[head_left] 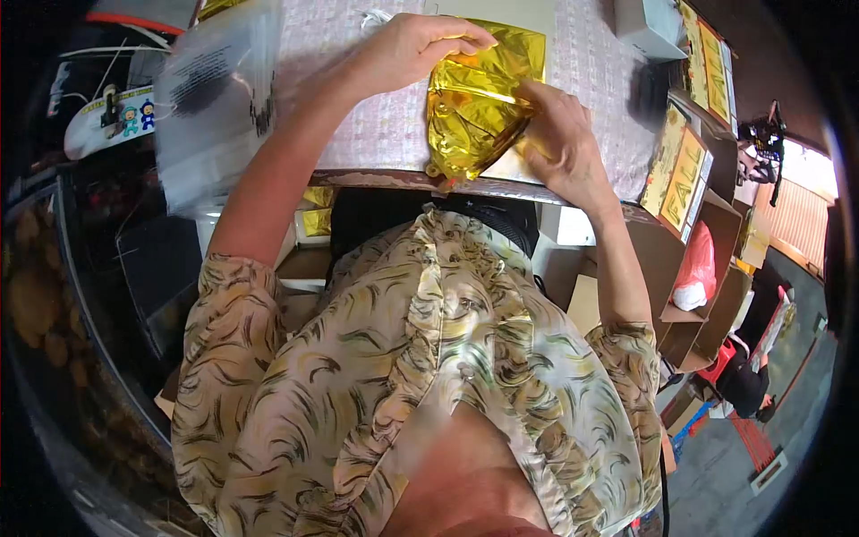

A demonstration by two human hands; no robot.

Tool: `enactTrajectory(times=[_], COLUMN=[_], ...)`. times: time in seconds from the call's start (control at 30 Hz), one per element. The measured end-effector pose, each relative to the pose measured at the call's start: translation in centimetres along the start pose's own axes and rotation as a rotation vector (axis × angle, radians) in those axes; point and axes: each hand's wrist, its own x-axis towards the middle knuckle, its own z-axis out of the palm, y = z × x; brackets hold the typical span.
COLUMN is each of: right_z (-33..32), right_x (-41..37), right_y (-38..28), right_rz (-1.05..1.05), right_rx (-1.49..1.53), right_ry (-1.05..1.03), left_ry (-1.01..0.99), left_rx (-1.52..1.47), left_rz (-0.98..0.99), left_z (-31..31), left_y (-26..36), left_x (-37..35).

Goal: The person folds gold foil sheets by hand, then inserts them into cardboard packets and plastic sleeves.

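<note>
A shiny, crinkled gold foil piece (479, 112) lies folded on the table in front of me, its lower end reaching the near edge. My left hand (416, 54) is at its upper left, fingers bent together over the foil and seemingly pinching it. At the foil's right side, my right hand (564, 143) curls its fingers and thumb around the edge. The fingertips of this hand are partly covered by foil. Under the top of the foil shows a pale flat sheet (514, 11).
Clear plastic bags (219, 98) overhang the table's left side. Boxes marked "FALL" (682, 170) line the right edge, with a white box (649, 27) behind. Below right, a cardboard carton (711, 309) contains a red-and-white bag (695, 268). Another person (747, 380) is at far right.
</note>
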Motion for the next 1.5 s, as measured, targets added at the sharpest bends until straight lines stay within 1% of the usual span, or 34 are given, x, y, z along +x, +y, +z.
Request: enactTrajectory(times=[0.03,0.1,0.13,0.2,0.23,0.27,0.33,0.37,0.43,0.47,0.53,0.57,0.6,0.67,0.8,0.87,0.93,1.07,1.23,1.37,1.5], right_z=[-0.3,-0.8,-1.0,-1.1,-0.9,-0.8,-0.7,-0.6,-0.4,-0.4,-0.2,-0.2,-0.2,-0.1,-0.1,-0.1,0.0,0.1,0.3,0.2,0.0], right_x=[0.1,0.1,-0.1,-0.4,-0.4,-0.6,-0.7,-0.8,-1.0,-1.0,-1.0,-1.1,-1.1,-1.2,-1.2,-1.2,-1.4,-1.6,-1.6,-1.8,-1.6], right_y=[-0.1,0.1,0.7,1.4,1.4,1.6,2.2,2.3,2.2,2.2,2.3,2.3,2.3,2.2,2.1,2.1,2.1,2.4,2.5,2.2,1.9], right_rz=[0.013,0.009,0.027,-0.042,-0.072,-0.075,-0.153,-0.17,-0.172,-0.158,-0.175,-0.165,-0.151,-0.156,-0.153,-0.146,-0.105,-0.099,-0.132,-0.124,-0.123], right_rx=[0.003,-0.017,-0.024,-0.057,-0.031,-0.022,-0.05,-0.058,-0.04,-0.034,-0.046,-0.056,-0.066,-0.073,-0.085,-0.067,-0.044,-0.028,-0.112,-0.123,-0.107], right_ry=[-0.027,-0.069,-0.064,-0.128,-0.051,-0.053,-0.019,-0.002,0.009,0.023,0.014,0.013,0.013,0.001,0.009,0.011,0.018,0.019,0.046,0.028,0.036], left_ry=[-0.012,-0.005,-0.017,0.061,0.086,0.086,0.174,0.183,0.197,0.205,0.231,0.209,0.217,0.214,0.174,0.109,0.111,0.112,0.06,-0.041,-0.068], left_rx=[-0.007,0.133,0.12,0.042,0.076,0.081,0.091,0.104,-0.13,-0.122,0.122,0.19,0.193,0.232,0.243,0.356,0.363,0.423,0.442,0.428,0.438], left_rz=[0.005,0.111,0.121,0.052,0.078,0.069,0.033,0.024,-0.208,-0.215,-0.003,0.014,0.008,0.086,0.114,0.131,0.13,0.128,0.158,0.14,0.138], left_z=[0.2,0.3,0.6,0.8,0.7,0.6,0.2,-0.5,-2.1,-2.0,-1.1,-1.0,-0.9,-0.7,-1.0,-0.8,-0.5,-0.1,-0.2,-0.9,-1.0], left_y=[-0.2,-0.6,-0.5,-0.3,0.0,-0.2,-0.3,-0.1,0.2,-0.2,-0.9,-0.9,-1.0,-0.8,-0.9,-1.0,-1.0,-0.7,-0.6,0.6,0.2], left_x=[0.1,0.2,0.3,-0.1,-0.3,-0.4,-0.8,-1.0,-1.3,-1.6,-2.2,-2.5,-2.7,-2.9,-3.7,-4.2,-4.4,-4.6,-4.8,-4.8,-4.8])
